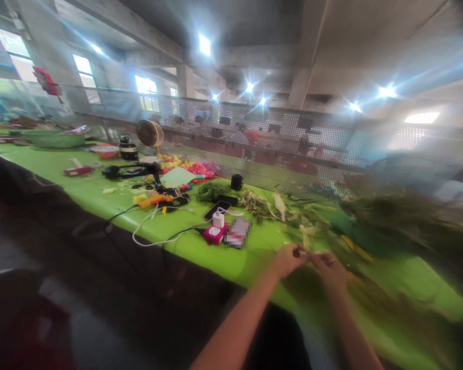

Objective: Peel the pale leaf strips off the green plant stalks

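Over the front edge of the green-covered table, my left hand (288, 260) and my right hand (330, 266) meet with bent fingers. A thin pale stem-like piece (304, 253) is pinched between their fingertips; motion blur hides its exact kind. Just behind the hands lies a pale husk-like strip (304, 235). Loose green leaves and stalks (316, 221) spread around and beyond it. To the left of my left hand lies a phone-sized flat item (237, 233), its surface pixelated.
A pink power socket (213, 234) holds a white charger (218, 218), with a dark phone (217, 209) behind. White and black cables hang over the front edge. Pale trimmings (254, 203), a black cup (236, 181) and a fan (149, 133) stand farther back. Blurred greenery (405, 221) heaps at right.
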A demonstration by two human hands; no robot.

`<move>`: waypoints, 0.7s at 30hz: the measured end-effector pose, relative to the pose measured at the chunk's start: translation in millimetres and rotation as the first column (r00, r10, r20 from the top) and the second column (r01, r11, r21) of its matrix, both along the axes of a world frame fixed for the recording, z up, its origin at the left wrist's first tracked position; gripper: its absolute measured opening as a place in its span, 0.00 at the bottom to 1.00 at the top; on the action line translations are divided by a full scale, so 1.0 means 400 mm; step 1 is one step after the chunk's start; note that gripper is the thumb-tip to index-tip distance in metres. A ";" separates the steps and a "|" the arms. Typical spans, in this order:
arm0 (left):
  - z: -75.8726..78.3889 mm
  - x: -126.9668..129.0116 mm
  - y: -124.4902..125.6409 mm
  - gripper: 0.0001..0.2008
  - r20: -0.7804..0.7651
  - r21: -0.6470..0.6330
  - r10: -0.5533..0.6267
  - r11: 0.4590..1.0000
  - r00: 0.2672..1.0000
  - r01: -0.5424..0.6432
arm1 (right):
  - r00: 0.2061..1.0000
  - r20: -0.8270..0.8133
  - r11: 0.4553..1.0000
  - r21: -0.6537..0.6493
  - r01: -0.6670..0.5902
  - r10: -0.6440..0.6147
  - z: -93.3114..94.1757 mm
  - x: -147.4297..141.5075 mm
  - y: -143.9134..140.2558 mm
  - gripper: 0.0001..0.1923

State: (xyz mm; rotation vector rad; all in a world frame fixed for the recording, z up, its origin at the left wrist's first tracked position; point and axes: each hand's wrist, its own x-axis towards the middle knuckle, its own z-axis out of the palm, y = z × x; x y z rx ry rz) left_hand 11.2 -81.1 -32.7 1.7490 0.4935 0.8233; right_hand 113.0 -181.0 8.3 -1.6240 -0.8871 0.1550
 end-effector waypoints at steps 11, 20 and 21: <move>-0.003 0.007 0.011 0.10 -0.103 -0.041 0.104 0.993 0.989 -0.109 | 0.988 0.143 0.998 0.026 -0.064 0.060 -0.036 0.012 0.008 0.15; 0.006 -0.006 -0.011 0.09 -0.224 0.081 0.089 0.994 0.970 -0.072 | 0.880 0.472 0.993 0.115 -0.001 -0.054 -0.076 0.035 0.012 0.15; 0.010 -0.009 -0.015 0.10 -0.228 0.101 0.074 0.994 0.971 -0.052 | 0.865 0.498 0.993 0.121 0.011 -0.070 -0.076 0.038 0.012 0.15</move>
